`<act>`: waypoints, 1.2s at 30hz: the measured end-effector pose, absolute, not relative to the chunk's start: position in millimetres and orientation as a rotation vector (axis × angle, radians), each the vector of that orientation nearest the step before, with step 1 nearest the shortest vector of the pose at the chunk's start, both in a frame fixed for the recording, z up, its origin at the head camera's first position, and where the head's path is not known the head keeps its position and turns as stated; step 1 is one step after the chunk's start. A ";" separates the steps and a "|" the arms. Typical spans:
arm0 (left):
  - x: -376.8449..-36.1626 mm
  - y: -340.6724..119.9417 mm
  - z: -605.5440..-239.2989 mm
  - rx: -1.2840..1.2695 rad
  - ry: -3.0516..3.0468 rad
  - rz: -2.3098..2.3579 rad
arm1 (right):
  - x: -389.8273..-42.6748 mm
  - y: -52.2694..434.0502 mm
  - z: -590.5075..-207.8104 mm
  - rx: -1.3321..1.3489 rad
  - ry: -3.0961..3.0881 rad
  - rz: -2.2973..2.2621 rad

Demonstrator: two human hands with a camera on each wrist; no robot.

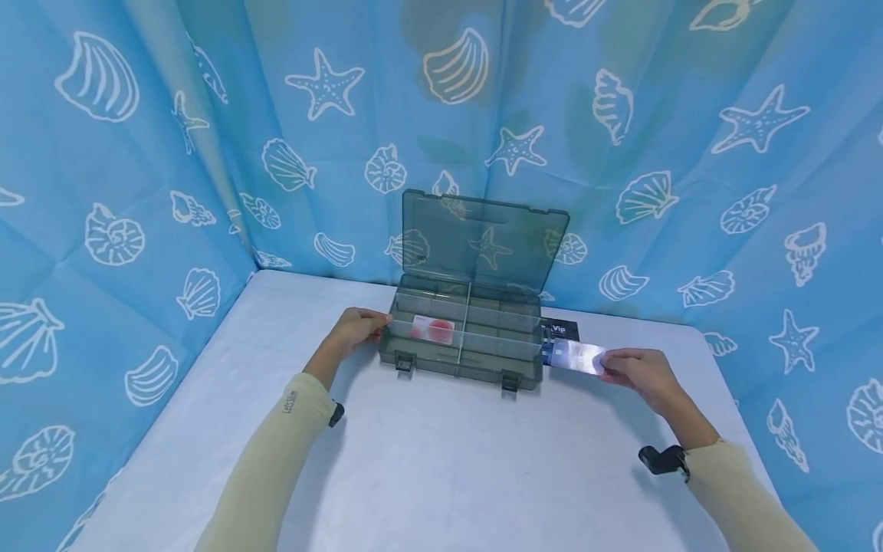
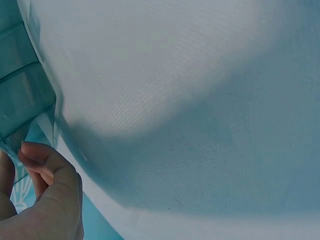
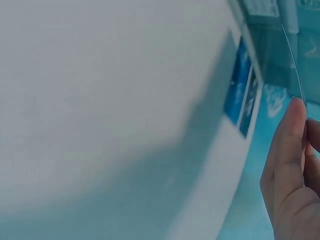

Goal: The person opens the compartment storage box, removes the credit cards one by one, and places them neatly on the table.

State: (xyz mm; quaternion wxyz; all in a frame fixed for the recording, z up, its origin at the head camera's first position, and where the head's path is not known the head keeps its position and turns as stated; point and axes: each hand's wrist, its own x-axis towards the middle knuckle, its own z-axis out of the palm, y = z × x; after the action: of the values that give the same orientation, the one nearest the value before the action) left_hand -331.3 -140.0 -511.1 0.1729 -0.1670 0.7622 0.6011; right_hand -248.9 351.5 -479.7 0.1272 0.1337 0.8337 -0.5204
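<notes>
Toward the far edge of the white desk (image 1: 428, 452), against a blue seashell-print curtain (image 1: 138, 153), sits a smoky clear organizer box (image 1: 461, 337) with its lid (image 1: 483, 238) raised. Its front left compartment holds 1 pink card (image 1: 433, 329). At the box's left end, the left hand (image 1: 355, 330) curls its fingers against the wall. At its right end, the right hand (image 1: 638, 372) pinches a silvery-blue card (image 1: 574, 356) above a dark card (image 1: 560, 330) lying flat on the desk.
</notes>
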 end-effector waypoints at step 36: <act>-329.2 -138.9 -508.3 -0.484 2.178 1.686 | -245.1 347.6 -524.8 0.450 2.357 -1.380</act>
State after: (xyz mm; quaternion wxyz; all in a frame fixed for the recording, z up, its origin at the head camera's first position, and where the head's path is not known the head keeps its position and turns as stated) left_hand -329.2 -138.9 -508.3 0.1719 -0.1704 0.7672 0.5939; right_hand -245.1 347.6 -524.8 0.1856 0.1597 0.8368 -0.4898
